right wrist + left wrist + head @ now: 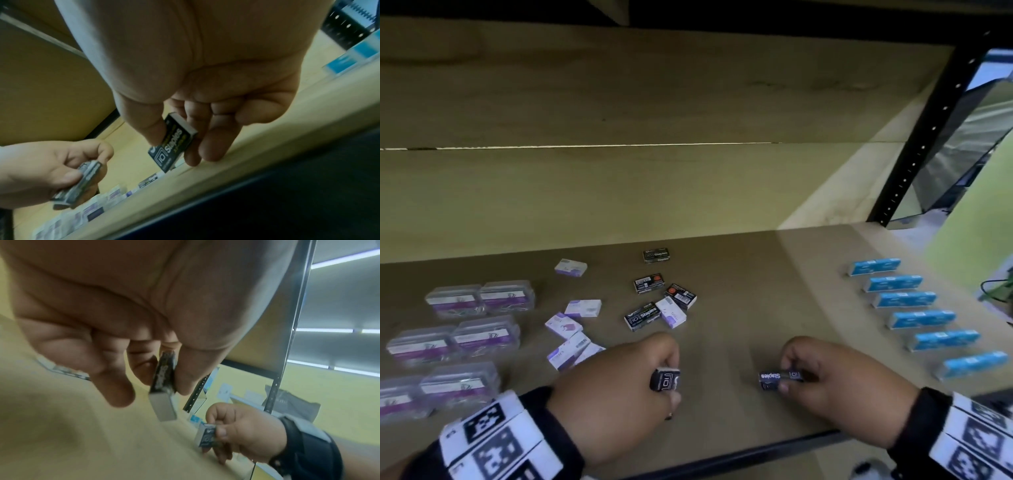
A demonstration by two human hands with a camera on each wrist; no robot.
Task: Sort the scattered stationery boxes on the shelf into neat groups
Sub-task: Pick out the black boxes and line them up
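Observation:
My left hand (650, 370) pinches a small black staples box (665, 379) near the shelf's front edge; the left wrist view shows that box (163, 374) on edge between thumb and fingers. My right hand (825, 373) grips a second black staples box (779, 378), its label readable in the right wrist view (174, 142). Several more black staples boxes (642, 316) lie scattered mid-shelf, mixed with white-and-purple boxes (582, 308). Blue boxes (921, 318) stand in a row at the right. Clear cases with purple labels (486, 334) sit grouped at the left.
The brown shelf board (739, 274) has bare room between my hands and behind the scattered boxes. A black perforated upright (924, 137) bounds the shelf at the right. The shelf's dark front rail (722, 455) runs just below my wrists.

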